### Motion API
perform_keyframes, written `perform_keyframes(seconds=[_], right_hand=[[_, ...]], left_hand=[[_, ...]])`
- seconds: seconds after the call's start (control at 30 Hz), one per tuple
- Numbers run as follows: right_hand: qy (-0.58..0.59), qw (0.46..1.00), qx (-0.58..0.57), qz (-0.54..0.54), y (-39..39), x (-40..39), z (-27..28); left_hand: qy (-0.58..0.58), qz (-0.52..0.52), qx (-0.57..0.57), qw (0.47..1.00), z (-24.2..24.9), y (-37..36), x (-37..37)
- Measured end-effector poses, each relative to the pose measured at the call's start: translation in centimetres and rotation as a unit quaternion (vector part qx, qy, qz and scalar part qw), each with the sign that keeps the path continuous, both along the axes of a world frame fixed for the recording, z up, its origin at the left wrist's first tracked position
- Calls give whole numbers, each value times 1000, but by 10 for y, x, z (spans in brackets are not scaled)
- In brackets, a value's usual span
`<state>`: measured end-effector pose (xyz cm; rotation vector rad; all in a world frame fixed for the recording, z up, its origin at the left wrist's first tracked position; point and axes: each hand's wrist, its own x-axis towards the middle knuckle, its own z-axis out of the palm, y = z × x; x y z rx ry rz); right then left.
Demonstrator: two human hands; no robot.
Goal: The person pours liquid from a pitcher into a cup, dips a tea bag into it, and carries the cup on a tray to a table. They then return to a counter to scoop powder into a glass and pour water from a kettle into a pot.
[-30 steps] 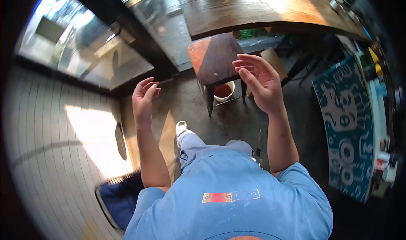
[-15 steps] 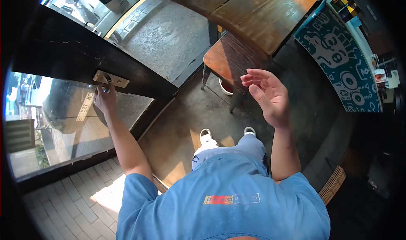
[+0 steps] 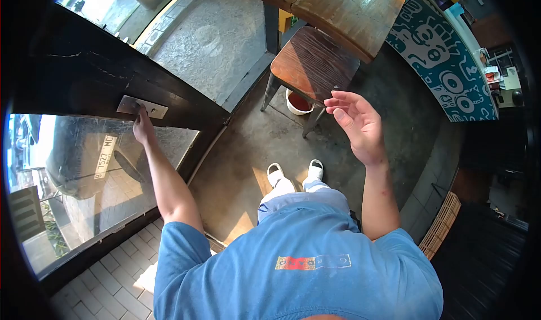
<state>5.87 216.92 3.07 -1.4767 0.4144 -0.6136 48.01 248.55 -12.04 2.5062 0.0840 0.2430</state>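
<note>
Unlike a second ago, we are resting our left hand (image 3: pixel 144 129) against the plate (image 3: pixel 149 108) on the door (image 3: pixel 79 72); we cannot tell whether that grip is closing. We are holding up our right hand (image 3: pixel 362 129), its grip half spread and empty.

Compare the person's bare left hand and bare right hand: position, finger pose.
Position: the bare left hand is at the silver, rectangular metal plate on the black-framed glass door; the bare right hand is raised in the air, apart from the door.
Finger pose: the left hand's fingers reach onto the plate, grip unclear; the right hand's are loosely bent around nothing, thumb apart.
Shared: both ungloved.
</note>
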Motion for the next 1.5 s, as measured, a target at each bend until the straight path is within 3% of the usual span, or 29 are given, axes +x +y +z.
perform_keyframes(seconds=[0.03, 0.07, 0.23, 0.37, 0.43, 0.47, 0.57, 0.7, 1.07, 1.3, 1.5], right_hand=[[8, 1000, 1, 1, 1, -1, -2], [8, 1000, 4, 2, 3, -2, -2], [6, 1000, -1, 18, -9, -5, -2], [17, 999, 31, 27, -22, -2, -15], [29, 998, 43, 32, -29, -1, -23], [30, 998, 49, 38, -34, 0, -27], [40, 997, 51, 52, -45, 1, -37], [29, 996, 67, 60, -57, 0, -43], [34, 990, 78, 108, -83, -21, -50], [53, 989, 76, 115, -92, -42, -52], [33, 994, 57, 92, -94, -69, -42]], left_hand=[[1, 4, -125, 992, -6, -2, 1], [18, -1, -138, 990, -6, 0, 3], [10, -11, -65, 998, -2, 4, -33], [20, -32, -95, 995, -7, 17, -60], [83, -36, -160, 983, -20, 28, -74], [21, -53, -197, 979, -12, 21, -95], [52, -45, -162, 984, -10, 35, -134], [84, -53, -218, 971, 11, 33, -200], [106, -53, -213, 970, 19, 71, -315], [117, -68, -258, 957, 19, 86, -343], [106, -62, -283, 951, 11, 80, -318]])
